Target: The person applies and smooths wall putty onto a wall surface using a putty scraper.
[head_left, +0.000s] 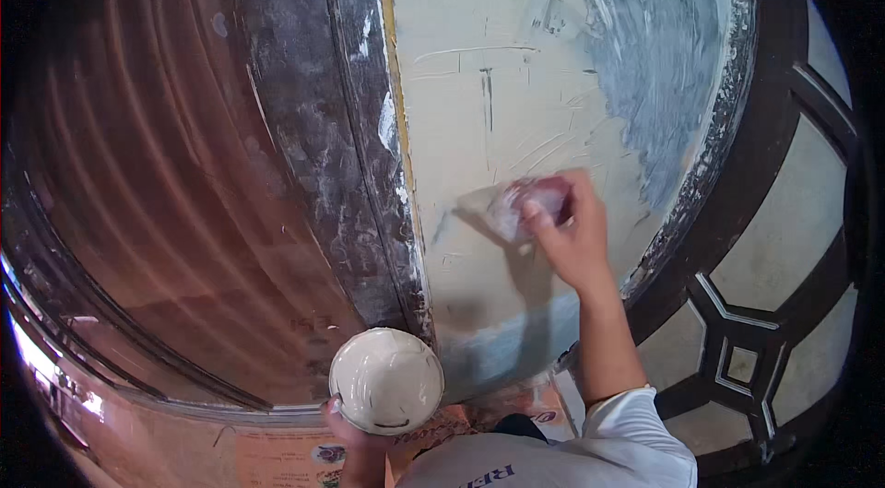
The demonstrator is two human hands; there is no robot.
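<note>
My right hand (pixel 573 228) is closed round a putty scraper (pixel 502 209), partly blurred by motion. The tool's blade is against or just off a panel (pixel 461 138) spread with cream filler, and a shadow falls below it. Ridges and dark scratches show in the filler; the panel's upper right is streaked grey-blue. Lower down, my left hand (pixel 348 433) grips a round bowl (pixel 387 380) by its left edge. Glossy cream filler fills the bowl, with a dark curved mark near its lower rim. Most of the left fingers are hidden beneath it.
Left of the panel runs a dark, filler-smeared frame (pixel 304 119) with a yellowish edge strip, then a glossy brown surface (pixel 157 211). A dark lattice (pixel 737 341) with pale panes stands at the right. Printed orange sheets (pixel 277 458) lie at the bottom.
</note>
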